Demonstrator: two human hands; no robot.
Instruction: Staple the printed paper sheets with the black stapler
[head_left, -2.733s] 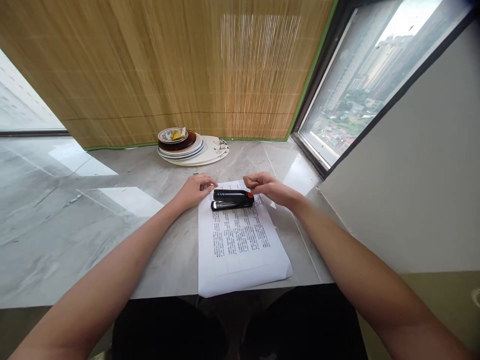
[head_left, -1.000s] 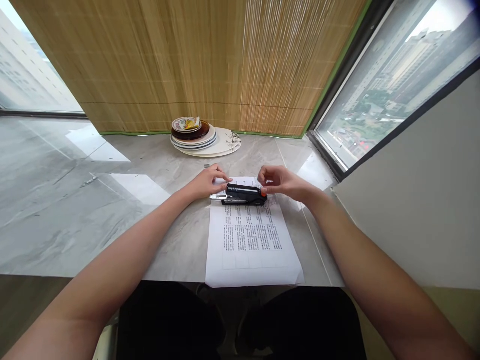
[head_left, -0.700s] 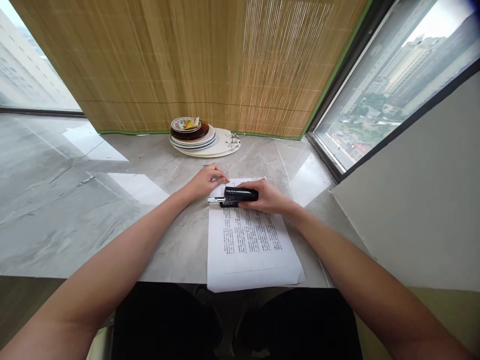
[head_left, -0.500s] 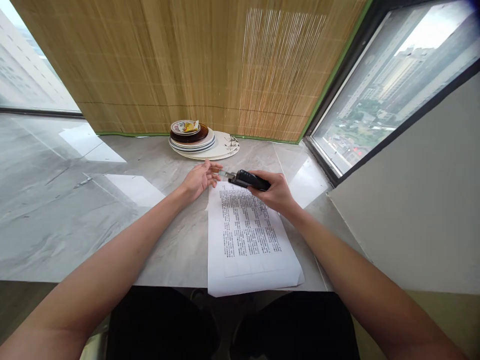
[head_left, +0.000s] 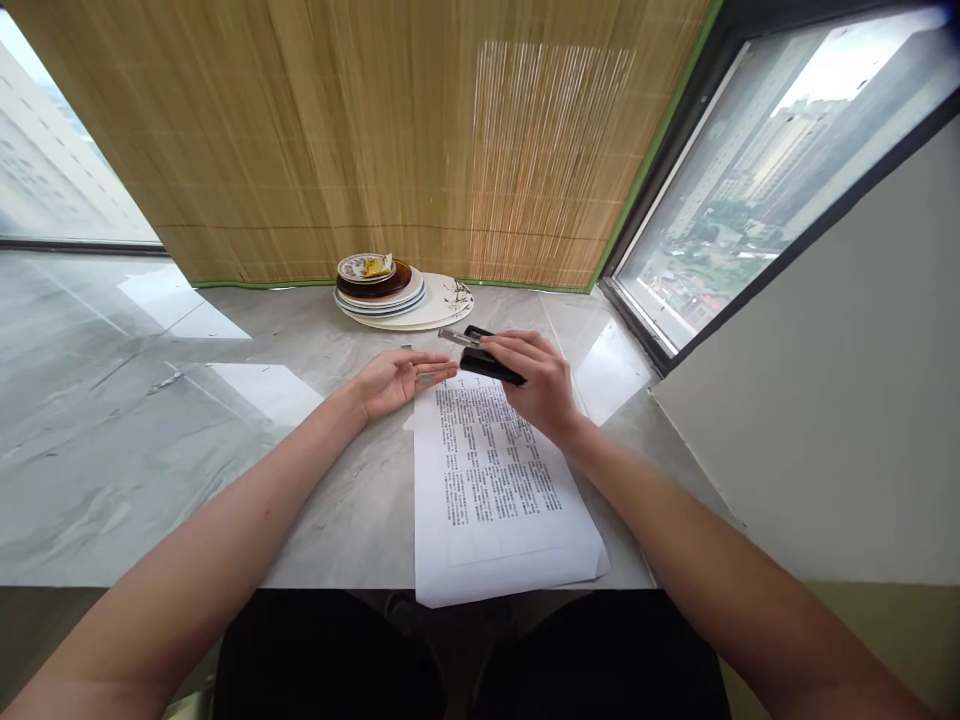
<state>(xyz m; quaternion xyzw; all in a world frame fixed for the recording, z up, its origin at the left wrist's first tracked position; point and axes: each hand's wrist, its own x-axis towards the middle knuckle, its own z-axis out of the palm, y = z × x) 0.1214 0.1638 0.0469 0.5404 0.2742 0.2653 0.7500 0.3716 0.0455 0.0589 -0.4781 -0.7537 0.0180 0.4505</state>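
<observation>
My right hand (head_left: 541, 385) is wrapped round a black stapler (head_left: 487, 364), which it holds tilted above the top part of the printed paper (head_left: 499, 480). The stapler's metal staple tray (head_left: 454, 337) sticks out at its left end. My left hand (head_left: 401, 382) lies palm up beside the paper's top left corner, fingers stretched out towards the stapler and its thumb loose. Its fingertips are close to the stapler's left end; whether they touch it I cannot tell. Nothing shows in the left palm.
A stack of plates (head_left: 382, 290) stands at the back, on an oval patterned plate (head_left: 448, 300), with a small yellow packet (head_left: 377, 266) on top. A bamboo blind (head_left: 375, 130) hangs behind. The grey marble counter (head_left: 322, 530) ends just before my knees; a wall (head_left: 825, 400) rises at right.
My right hand has gripped the stapler, lifted it off the paper and turned it over. The metal tray has slid out. My left hand has left the stapler and turned palm up.
</observation>
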